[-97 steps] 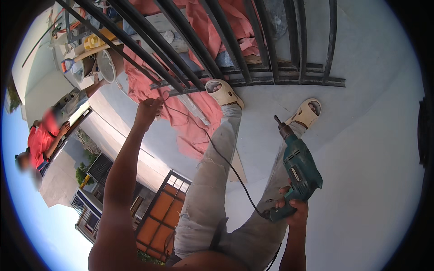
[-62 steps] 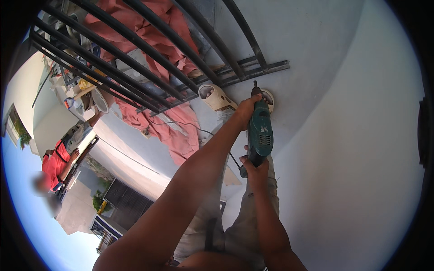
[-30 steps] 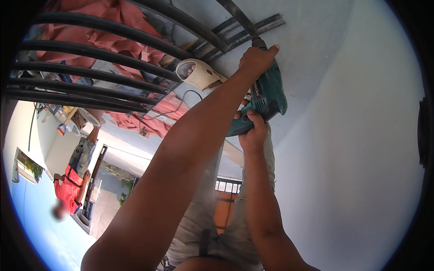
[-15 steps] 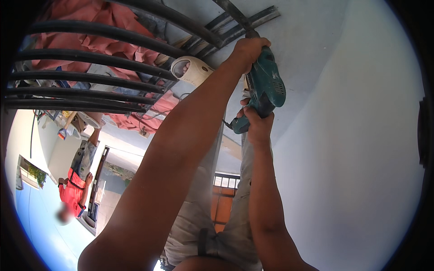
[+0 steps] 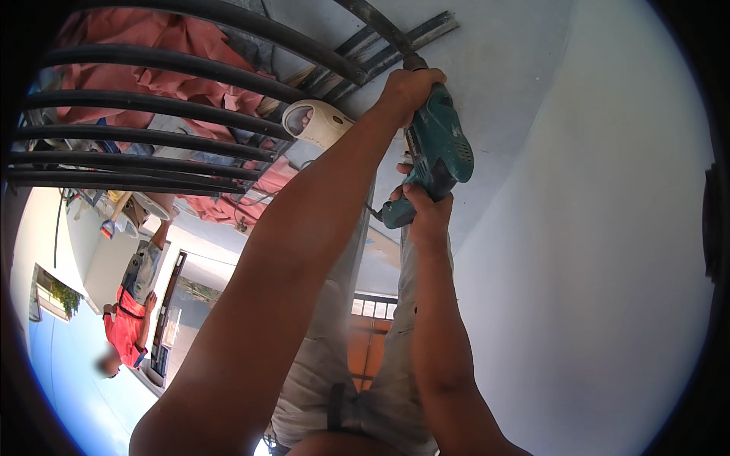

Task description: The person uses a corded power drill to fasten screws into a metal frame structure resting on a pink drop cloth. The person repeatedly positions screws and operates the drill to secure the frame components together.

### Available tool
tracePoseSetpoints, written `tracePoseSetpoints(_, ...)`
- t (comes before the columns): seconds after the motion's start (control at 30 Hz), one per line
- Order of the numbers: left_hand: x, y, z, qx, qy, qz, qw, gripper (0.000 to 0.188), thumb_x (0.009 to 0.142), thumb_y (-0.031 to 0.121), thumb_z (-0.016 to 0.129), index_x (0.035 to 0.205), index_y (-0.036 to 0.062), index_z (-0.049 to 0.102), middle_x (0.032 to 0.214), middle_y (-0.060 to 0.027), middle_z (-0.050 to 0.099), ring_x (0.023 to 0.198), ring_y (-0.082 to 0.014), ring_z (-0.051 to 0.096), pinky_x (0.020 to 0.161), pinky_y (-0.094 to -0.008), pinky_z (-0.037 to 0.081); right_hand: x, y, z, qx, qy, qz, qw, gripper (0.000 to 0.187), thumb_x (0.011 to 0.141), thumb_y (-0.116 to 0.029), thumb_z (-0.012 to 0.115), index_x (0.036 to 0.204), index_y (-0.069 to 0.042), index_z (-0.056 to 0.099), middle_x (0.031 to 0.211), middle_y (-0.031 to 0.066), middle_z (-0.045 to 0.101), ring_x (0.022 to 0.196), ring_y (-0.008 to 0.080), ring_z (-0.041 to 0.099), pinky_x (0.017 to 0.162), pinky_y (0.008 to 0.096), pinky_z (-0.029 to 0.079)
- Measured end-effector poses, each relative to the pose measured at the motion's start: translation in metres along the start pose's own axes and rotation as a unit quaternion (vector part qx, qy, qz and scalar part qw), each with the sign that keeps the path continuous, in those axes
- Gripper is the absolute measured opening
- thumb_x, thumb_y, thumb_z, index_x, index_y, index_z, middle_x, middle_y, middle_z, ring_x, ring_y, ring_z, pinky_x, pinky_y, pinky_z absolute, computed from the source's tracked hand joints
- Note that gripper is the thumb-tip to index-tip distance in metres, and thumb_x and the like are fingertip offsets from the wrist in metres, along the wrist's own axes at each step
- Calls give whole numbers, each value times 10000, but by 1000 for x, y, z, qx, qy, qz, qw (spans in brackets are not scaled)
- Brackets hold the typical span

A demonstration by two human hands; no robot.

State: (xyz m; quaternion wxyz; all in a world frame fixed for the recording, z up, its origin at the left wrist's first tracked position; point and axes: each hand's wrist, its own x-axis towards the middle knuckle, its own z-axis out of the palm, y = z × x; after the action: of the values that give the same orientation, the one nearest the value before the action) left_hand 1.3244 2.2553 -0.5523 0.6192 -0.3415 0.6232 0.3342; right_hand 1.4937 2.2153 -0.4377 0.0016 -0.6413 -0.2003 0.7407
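Observation:
Both my hands hold a teal power drill [image 5: 447,140] that points away from me. My left hand [image 5: 411,93] is wrapped round its front end, just behind the chuck. My right hand [image 5: 429,214] grips the rear handle, fingers curled round it; the trigger is hidden. The dark chuck [image 5: 414,62] lies in line with a black metal bar [image 5: 380,26]; whether they touch I cannot tell. Beneath them, dark metal strips [image 5: 433,32] cross on the grey surface. A beige clog [image 5: 318,124] on a foot shows beside my left forearm.
Black metal railing bars [image 5: 175,68] span the upper left, over crumpled red cloth [image 5: 152,34] and scattered items. A pale wall [image 5: 593,228] fills the right side. At the left a person in a red shirt [image 5: 128,323] stands near a doorway. An orange panel [image 5: 367,348] shows between my legs.
The drill and both hands have shifted slightly left and down in the view, along with the surroundings. My grip on the drill stays the same.

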Motion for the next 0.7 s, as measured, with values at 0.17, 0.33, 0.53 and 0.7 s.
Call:
tracePoseSetpoints(0.17,-17,-6,2,-15,-36,12,999,555,786,336,782,1068,-118,630,943,-206,680,789,-314,703,754,-439,585,-16,-16,-7,-11,-14,3,1000,528,770,-12,621,1285,70,540,1129,155,672,723,189,660,658,325,547)
tracePoseSetpoints(0.33,-47,-25,-12,-157,-27,-16,987,496,944,403,640,1147,-46,588,987,-163,661,890,-262,664,818,-409,553,-77,-53,-18,24,-43,44,998,596,769,-76,636,1334,41,485,1139,204,657,738,259,669,716,396,554)
tracePoseSetpoints(0.53,-52,-53,-63,-284,-64,33,956,325,1078,297,447,1154,11,582,1043,-149,663,972,-245,634,894,-386,511,-141,-87,-29,89,-107,128,982,579,749,-107,617,1284,90,517,1066,210,654,751,266,666,687,408,563)
tracePoseSetpoints(0.7,-62,-84,-106,-270,-94,34,958,250,1056,242,506,1110,20,607,981,-124,690,875,-188,669,787,-327,588,-167,-101,-28,84,-115,169,975,624,761,-150,610,1339,47,480,1092,213,643,751,290,657,699,432,552)
